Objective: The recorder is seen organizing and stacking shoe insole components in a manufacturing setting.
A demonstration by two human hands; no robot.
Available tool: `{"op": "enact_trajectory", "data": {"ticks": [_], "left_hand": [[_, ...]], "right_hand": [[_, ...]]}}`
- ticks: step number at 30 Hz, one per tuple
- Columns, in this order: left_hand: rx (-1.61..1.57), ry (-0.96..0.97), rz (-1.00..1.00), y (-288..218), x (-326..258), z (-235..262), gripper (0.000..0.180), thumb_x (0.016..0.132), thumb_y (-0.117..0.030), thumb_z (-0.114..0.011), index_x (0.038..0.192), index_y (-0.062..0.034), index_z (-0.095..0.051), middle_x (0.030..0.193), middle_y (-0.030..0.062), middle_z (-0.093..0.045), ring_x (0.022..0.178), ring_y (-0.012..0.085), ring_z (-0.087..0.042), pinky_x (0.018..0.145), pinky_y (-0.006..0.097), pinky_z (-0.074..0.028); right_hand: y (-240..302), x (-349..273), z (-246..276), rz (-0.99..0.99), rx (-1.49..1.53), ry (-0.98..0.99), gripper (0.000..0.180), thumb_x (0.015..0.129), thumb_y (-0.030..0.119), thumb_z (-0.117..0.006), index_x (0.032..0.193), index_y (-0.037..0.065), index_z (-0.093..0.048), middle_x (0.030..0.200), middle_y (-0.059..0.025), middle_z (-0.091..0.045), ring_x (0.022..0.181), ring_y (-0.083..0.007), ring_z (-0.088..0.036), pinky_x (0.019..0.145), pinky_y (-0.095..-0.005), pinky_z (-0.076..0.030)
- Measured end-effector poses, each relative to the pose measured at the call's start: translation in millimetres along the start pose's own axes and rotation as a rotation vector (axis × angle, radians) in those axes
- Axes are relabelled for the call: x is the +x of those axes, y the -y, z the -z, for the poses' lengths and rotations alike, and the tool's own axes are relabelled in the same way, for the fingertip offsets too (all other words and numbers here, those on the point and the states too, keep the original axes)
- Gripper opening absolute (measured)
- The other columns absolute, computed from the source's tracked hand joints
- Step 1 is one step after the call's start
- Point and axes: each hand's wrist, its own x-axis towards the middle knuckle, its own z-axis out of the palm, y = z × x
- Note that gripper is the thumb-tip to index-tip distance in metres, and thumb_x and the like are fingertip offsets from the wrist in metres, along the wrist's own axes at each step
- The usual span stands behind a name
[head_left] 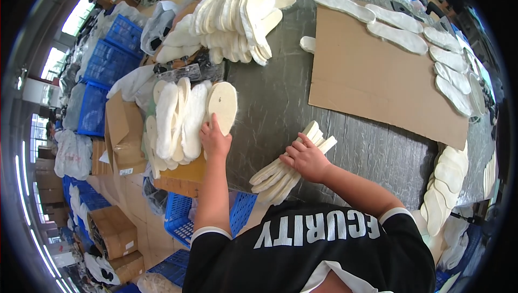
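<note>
My left hand (216, 140) is at the near end of a cream felt insole (223, 104) with a small dark mark. Its index finger lies along the top face, and the other fingers are at the edge. This insole leans beside a row of fluffy white insoles (167, 115) on the left. Over to the right, my right hand (306, 159) wraps across a bundle of cream insoles (276, 178) at the table's near edge. The undersides of the bundle are hidden.
A tall pile of insoles (232, 17) stands at the far left of the dark table (270, 88). Single insoles (396, 36) line a brown cardboard sheet (377, 77). More insoles (445, 185) overlap at the right edge. Blue crates (110, 58) and cardboard boxes (123, 136) stand left.
</note>
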Motion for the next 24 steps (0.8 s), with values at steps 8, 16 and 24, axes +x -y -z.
{"op": "enact_trajectory", "data": {"ticks": [8, 16, 24], "left_hand": [[-0.65, 0.383, 0.071, -13, -10, 26, 0.089, 0.072, -0.013, -0.072, 0.153, -0.0066, -0.034, 0.133, 0.0209, -0.056, 0.124, 0.032, -0.054, 0.106, 0.041, -0.042], [-1.073, 1.456, -0.256, -50, -33, 9, 0.069, 0.079, -0.019, -0.073, 0.141, 0.0009, -0.051, 0.134, 0.0117, -0.06, 0.123, 0.0186, -0.055, 0.105, 0.035, -0.044], [-0.786, 0.993, -0.498, -67, -55, 19, 0.069, 0.076, -0.045, -0.083, 0.128, -0.0037, -0.064, 0.129, 0.0144, -0.062, 0.111, 0.0281, -0.062, 0.096, 0.038, -0.048]], "right_hand": [[1, -6, -2, 0.023, 0.012, -0.04, 0.03, 0.088, 0.019, -0.056, 0.118, 0.016, -0.061, 0.109, -0.0017, -0.06, 0.115, -0.0224, -0.055, 0.117, -0.05, -0.03], [-2, -7, 1, 0.07, -0.07, 0.071, 0.061, 0.09, 0.023, -0.054, 0.15, 0.027, -0.042, 0.151, -0.011, -0.039, 0.142, -0.0309, -0.036, 0.115, -0.0493, -0.028], [-1, 32, 10, 0.196, -0.176, 0.136, 0.068, 0.087, 0.027, -0.058, 0.151, 0.015, -0.041, 0.145, -0.0082, -0.049, 0.145, -0.025, -0.034, 0.121, -0.0612, -0.011]]}}
